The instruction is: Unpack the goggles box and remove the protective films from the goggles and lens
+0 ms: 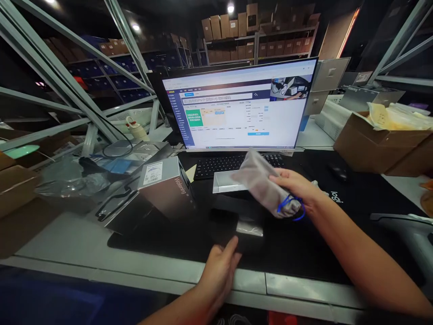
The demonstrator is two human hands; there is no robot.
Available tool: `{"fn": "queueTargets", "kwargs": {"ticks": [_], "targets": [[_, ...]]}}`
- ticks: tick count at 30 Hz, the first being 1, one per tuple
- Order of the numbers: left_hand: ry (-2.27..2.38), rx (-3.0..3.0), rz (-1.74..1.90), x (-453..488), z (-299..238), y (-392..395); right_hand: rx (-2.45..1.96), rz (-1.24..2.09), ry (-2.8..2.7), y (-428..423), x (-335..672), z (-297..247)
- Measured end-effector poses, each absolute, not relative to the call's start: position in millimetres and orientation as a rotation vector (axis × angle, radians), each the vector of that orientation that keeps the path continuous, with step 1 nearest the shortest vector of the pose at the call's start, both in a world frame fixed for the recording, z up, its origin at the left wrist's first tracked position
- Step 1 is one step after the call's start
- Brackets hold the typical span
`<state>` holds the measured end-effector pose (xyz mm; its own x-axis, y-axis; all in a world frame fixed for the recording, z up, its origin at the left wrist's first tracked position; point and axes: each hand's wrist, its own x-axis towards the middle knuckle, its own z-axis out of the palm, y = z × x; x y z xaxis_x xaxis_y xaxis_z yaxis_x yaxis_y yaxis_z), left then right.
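My right hand (294,183) is closed on a pale grey drawstring pouch (259,180) with a blue cord, held tilted above the black desk mat. What is inside the pouch does not show. My left hand (219,268) is low at the mat's front edge, fingers drawn together. Its fingertips meet a dark, blurred thing with a shiny patch (249,228); I cannot make out its kind. Behind the pouch lies a small white open box (228,182). A grey and brown Wokening carton (165,187) stands to the left, with a black strap beside it.
Behind the mat are a keyboard (216,167) and a lit monitor (237,108). A mouse (337,171) and a handheld scanner (404,232) are at the right. Clear plastic bags (74,180) lie at the left. A cardboard box (372,144) of packets stands at the back right.
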<state>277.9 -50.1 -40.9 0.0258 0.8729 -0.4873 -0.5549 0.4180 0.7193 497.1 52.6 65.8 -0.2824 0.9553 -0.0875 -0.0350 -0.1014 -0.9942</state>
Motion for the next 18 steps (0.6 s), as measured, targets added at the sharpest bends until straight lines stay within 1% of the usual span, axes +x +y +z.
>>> {"fn": "queueTargets", "kwargs": {"ticks": [4, 6, 11, 15, 18], "targets": [[1.021, 0.332, 1.124, 280, -40, -49, -1.034, 1.340, -1.107, 57, 511, 72], [0.984, 0.339, 1.102, 278, -36, -48, -1.035, 1.291, -1.083, 55, 514, 75], [0.920, 0.446, 0.993, 255, -20, -55, -1.148, 1.119, -1.372, 45, 511, 78], [1.056, 0.757, 0.806, 214, 0, -71, -1.319, 0.727, -1.660, 36, 504, 77], [0.944, 1.213, 0.708, 187, 22, -78, -1.356, 0.404, -1.902, 25, 497, 76]]}}
